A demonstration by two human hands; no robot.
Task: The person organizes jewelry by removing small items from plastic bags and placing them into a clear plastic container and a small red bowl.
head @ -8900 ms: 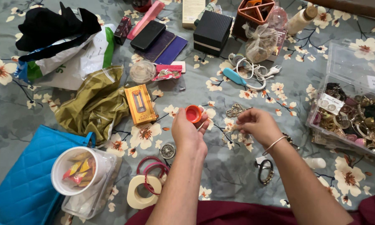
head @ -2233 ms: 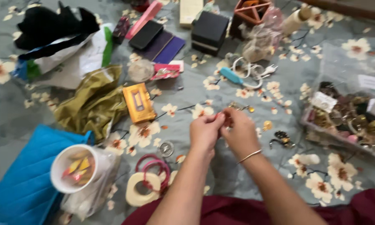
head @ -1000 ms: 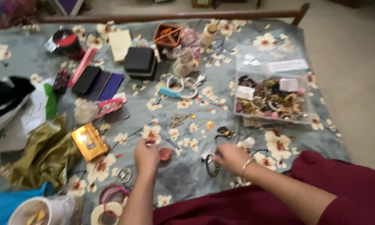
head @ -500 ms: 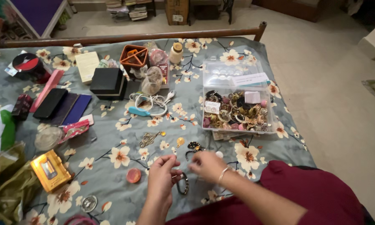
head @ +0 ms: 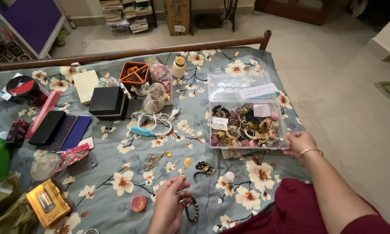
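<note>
Left hand [head: 168, 207] is down at the near edge of the bedspread [head: 117, 151], fingers loosely curled, and a dark bangle [head: 192, 209] sits right against its fingertips, touching or almost touching, hard to say if it's actually pinched. Just left of that hand there's a little round red lid [head: 138, 203], and further left a yellow box [head: 48, 203]. Right hand [head: 299, 143] is off to the right, fingers closed on the near right corner of the clear box [head: 246, 125], which is packed with jewelry. There's a thin bracelet [head: 309, 151] on that wrist.

Between the two hands: a small white knob thing [head: 228, 176], a black trinket [head: 202, 167], and a gold chain [head: 153, 160]. Further back there's a white cable [head: 157, 122], then a black box [head: 107, 102] and an orange holder [head: 134, 74]. A wooden bed rail [head: 130, 52] runs along the far edge.
</note>
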